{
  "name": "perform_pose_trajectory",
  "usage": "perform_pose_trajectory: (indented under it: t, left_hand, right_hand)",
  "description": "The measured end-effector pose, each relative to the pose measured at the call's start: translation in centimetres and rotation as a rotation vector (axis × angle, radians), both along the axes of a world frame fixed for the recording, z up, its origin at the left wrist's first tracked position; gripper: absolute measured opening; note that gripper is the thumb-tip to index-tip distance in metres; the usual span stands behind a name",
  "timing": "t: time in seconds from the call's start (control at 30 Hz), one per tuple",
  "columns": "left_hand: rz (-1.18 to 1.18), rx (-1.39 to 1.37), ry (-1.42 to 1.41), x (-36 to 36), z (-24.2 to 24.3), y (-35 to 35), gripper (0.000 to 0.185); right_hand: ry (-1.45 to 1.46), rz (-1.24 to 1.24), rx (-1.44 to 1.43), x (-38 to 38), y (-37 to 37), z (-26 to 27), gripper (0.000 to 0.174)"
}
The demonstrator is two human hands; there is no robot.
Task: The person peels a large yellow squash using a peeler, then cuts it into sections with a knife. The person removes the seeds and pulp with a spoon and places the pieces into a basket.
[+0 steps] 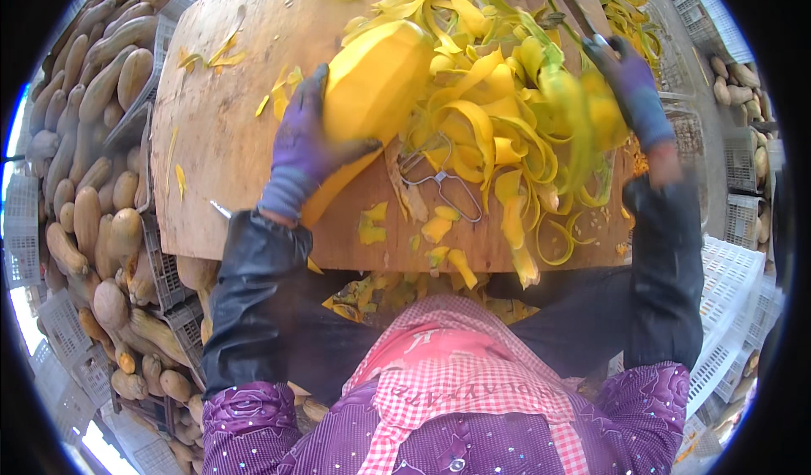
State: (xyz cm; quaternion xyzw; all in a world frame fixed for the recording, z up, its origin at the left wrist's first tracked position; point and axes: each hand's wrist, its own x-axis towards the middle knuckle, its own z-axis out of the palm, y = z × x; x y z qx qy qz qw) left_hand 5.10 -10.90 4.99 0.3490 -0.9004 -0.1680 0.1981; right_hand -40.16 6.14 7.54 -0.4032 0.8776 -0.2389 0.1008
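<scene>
My left hand (pixel 310 139), in a purple and dark glove, is spread around a large peeled yellow squash (pixel 377 82) that lies slantwise on the wooden board (pixel 215 126). In my gloved right hand (pixel 624 82), at the right of the board, is a tool with a metal part by the fingers; its working end is hard to make out. Long green and yellow peels (pixel 488 113) are heaped between my hands, with some blurred strips beside the right one. A bent wire piece (pixel 443 177) lies below the heap, and small peel scraps lie near the board's front edge.
Many whole tan squashes (pixel 101 234) are piled at the left among plastic crates (pixel 158 266). White crates (pixel 725 310) stand at the lower right, with more crates and squashes farther right. A shiny metal tip (pixel 220 209) shows beside my left forearm. Peels also lie below the board.
</scene>
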Motion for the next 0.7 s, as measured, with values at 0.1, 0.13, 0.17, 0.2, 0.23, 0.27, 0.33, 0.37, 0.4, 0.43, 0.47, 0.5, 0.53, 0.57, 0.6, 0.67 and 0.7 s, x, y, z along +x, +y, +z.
perform_pose_trajectory:
  t: [0.1, 0.13, 0.17, 0.2, 0.23, 0.27, 0.33, 0.37, 0.4, 0.43, 0.47, 0.5, 0.53, 0.57, 0.6, 0.67, 0.7]
  left_hand:
    - [0.046, 0.289, 0.143, 0.7, -0.2, -2.1, 0.118]
    - [0.067, 0.381, 0.181, 1.0, -0.3, -2.5, 0.110]
    - [0.097, 0.467, 0.202, 1.3, -0.5, -2.8, 0.109]
    - [0.125, 0.553, 0.223, 1.5, -0.5, -3.1, 0.108]
    - [0.150, 0.639, 0.243, 1.7, -0.5, -3.3, 0.107]
    - [0.145, 0.618, 0.259, 1.7, -0.6, -3.1, 0.107]
    - [0.121, 0.458, 0.224, 1.7, -0.5, -2.6, 0.108]
    - [0.109, 0.385, 0.208, 1.5, -0.5, -2.4, 0.108]
    - [0.109, 0.376, 0.201, 1.3, -0.4, -2.1, 0.119]
    - [0.121, 0.354, 0.166, 1.1, -0.4, -1.9, 0.119]
    - [0.131, 0.336, 0.147, 0.9, -0.4, -1.6, 0.119]
    - [0.142, 0.320, 0.126, 0.8, -0.4, -1.4, 0.119]
    - [0.140, 0.293, 0.118, 0.6, -0.5, -1.3, 0.119]
    - [0.128, 0.279, 0.099, 0.5, -0.5, -1.2, 0.119]
    - [0.120, 0.254, 0.089, 0.4, -0.5, -1.0, 0.119]
    - [0.087, 0.153, 0.106, 0.3, -0.5, -0.5, 0.119]
    - [0.089, 0.142, 0.087, 0.2, -0.4, -0.1, 0.119]
  right_hand:
    - [-0.278, 0.093, -0.261, 6.6, 6.8, 1.5, 0.047]
    - [-0.291, 0.136, -0.286, 9.9, 8.7, 1.4, 0.043]
    - [-0.335, 0.091, -0.206, 12.8, 10.5, 1.6, 0.040]
    - [-0.375, 0.205, -0.200, 15.7, 12.2, 1.8, 0.037]
    - [-0.454, 0.202, -0.081, 18.4, 13.8, 1.8, 0.036]
    - [-0.527, 0.269, -0.021, 20.6, 14.3, 1.3, 0.035]
    - [-0.552, 0.358, 0.139, 23.3, 14.9, 0.3, 0.034]
    - [-0.493, 0.430, 0.194, 23.7, 14.8, -0.3, 0.034]
    - [-0.474, 0.481, 0.225, 23.3, 14.5, -0.8, 0.033]
    - [-0.307, 0.449, 0.369, 22.5, 13.9, -1.6, 0.031]
    - [-0.232, 0.428, 0.402, 21.0, 13.3, -2.0, 0.031]
    - [-0.141, 0.388, 0.465, 19.1, 12.6, -2.3, 0.030]
    - [-0.116, 0.403, 0.462, 17.0, 11.7, -2.5, 0.030]
    - [-0.059, 0.378, 0.497, 14.9, 10.4, -2.7, 0.029]
    - [-0.024, 0.379, 0.441, 13.0, 9.1, -3.0, 0.029]
    - [0.075, 0.320, 0.375, 9.4, 5.7, -3.4, 0.028]
    - [0.122, 0.276, 0.353, 8.0, 4.0, -3.6, 0.028]
